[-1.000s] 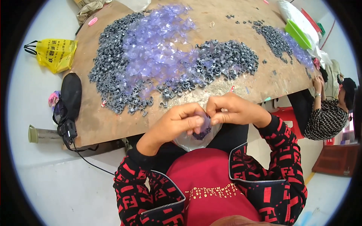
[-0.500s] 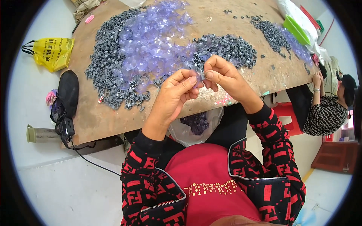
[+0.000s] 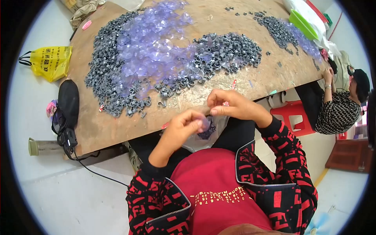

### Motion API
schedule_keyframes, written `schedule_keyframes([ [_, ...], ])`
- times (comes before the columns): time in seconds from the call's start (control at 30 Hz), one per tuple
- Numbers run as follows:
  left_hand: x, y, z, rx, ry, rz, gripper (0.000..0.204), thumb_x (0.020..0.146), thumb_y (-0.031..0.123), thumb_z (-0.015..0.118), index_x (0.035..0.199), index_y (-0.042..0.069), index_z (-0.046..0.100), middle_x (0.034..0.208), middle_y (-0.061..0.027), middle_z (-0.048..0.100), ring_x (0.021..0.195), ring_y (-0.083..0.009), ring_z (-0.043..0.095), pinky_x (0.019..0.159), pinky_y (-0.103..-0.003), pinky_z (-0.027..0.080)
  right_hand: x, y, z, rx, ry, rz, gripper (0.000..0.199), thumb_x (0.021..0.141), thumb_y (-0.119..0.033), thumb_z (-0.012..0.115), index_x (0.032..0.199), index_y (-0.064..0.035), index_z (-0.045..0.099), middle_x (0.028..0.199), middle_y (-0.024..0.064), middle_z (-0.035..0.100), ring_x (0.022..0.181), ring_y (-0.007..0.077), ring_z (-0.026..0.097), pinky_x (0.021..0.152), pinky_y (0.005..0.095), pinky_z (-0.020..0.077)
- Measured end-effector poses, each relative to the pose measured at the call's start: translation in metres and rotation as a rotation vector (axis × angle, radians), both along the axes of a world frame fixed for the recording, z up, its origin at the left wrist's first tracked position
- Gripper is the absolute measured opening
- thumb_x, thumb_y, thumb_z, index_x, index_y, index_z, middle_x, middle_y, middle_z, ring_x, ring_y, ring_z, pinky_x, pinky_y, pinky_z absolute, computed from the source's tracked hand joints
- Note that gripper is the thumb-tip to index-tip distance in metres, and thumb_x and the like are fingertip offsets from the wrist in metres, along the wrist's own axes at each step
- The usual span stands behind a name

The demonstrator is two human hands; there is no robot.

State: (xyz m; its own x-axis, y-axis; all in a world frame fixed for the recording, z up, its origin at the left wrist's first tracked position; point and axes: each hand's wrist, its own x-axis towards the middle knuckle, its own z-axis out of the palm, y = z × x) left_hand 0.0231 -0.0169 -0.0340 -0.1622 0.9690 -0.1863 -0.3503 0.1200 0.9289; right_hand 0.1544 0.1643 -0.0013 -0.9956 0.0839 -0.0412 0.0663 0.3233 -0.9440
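We see one big brown wooden board table (image 3: 117, 129) with rough, worn edges. On it lie two heaps of small grey plastic clips (image 3: 231, 51), far too many to count. Soft, see-through purple plastic cups (image 3: 150, 47) lie on top of the big heap in the middle of the table, and more cover the small heap at the far right corner.

Two hands meet just below the near edge of the table. The left hand (image 3: 184, 127) has its fingers closed together on one small see-through purple piece (image 3: 204, 123). The right hand (image 3: 231, 107) pinches its fingertips tight beside it, maybe on the same piece, but it is too small to tell.

Under the hands, one clear plastic bag (image 3: 205, 135) holds dark little parts.

Left of the table sit one yellow shopping bag (image 3: 51, 62) and one black pouch (image 3: 68, 102). At the table's right side, another person (image 3: 340, 105) sits by one red plastic stool (image 3: 291, 117).
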Motion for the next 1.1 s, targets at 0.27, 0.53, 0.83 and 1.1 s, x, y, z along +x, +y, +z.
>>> schedule_keyframes([
  [0.27, 0.029, -0.014, -0.062, 0.058, 0.995, 0.021, 0.023, 0.076, 0.006, 0.054, 0.099, 0.003, 0.057, 0.083, -0.0146, 0.061, 0.079, -0.0354, 0.058, 0.068, -0.039, 0.047, -0.036, 0.070, -0.028, 0.685, 0.261, -0.545, 0.011, 0.080, -0.008, 0.061, 0.090, -0.0057, 0.061, 0.084, 0.0057, 0.055, 0.070, 0.0172, 0.055, 0.062, 0.0265, 0.0439],
  [0.53, -0.022, 0.011, 0.021, 0.145, 1.148, 0.306, 0.017, 0.078, 0.012, 0.060, 0.092, 0.003, 0.062, 0.085, -0.0126, 0.063, 0.069, -0.0242, 0.061, 0.063, -0.032, 0.047, -0.035, 0.076, -0.039, 0.825, 0.219, -0.457, 0.020, 0.071, -0.006, 0.065, 0.090, -0.0070, 0.059, 0.084, 0.0061, 0.052, 0.068, 0.0193, 0.053, 0.060, 0.0292, 0.0434],
  [0.83, -0.126, 0.057, 0.011, -0.052, 1.770, 0.664, 0.023, 0.072, 0.008, 0.062, 0.094, 0.010, 0.058, 0.092, -0.0103, 0.056, 0.083, -0.0304, 0.055, 0.069, -0.040, 0.046, -0.039, 0.074, -0.040, 0.809, 0.230, -0.512, 0.020, 0.071, -0.007, 0.066, 0.090, -0.0066, 0.058, 0.077, 0.0063, 0.051, 0.065, 0.0173, 0.053, 0.059, 0.0293, 0.0433],
  [1.1, -0.137, 0.061, 0.003, -0.004, 1.791, 0.641, 0.016, 0.071, 0.008, 0.063, 0.084, 0.010, 0.056, 0.089, -0.0066, 0.055, 0.079, -0.0284, 0.057, 0.066, -0.038, 0.045, -0.037, 0.070, -0.043, 0.732, 0.172, -0.546, 0.015, 0.073, -0.007, 0.065, 0.086, -0.0069, 0.058, 0.077, 0.0048, 0.050, 0.064, 0.0161, 0.051, 0.057, 0.0281, 0.0415],
])
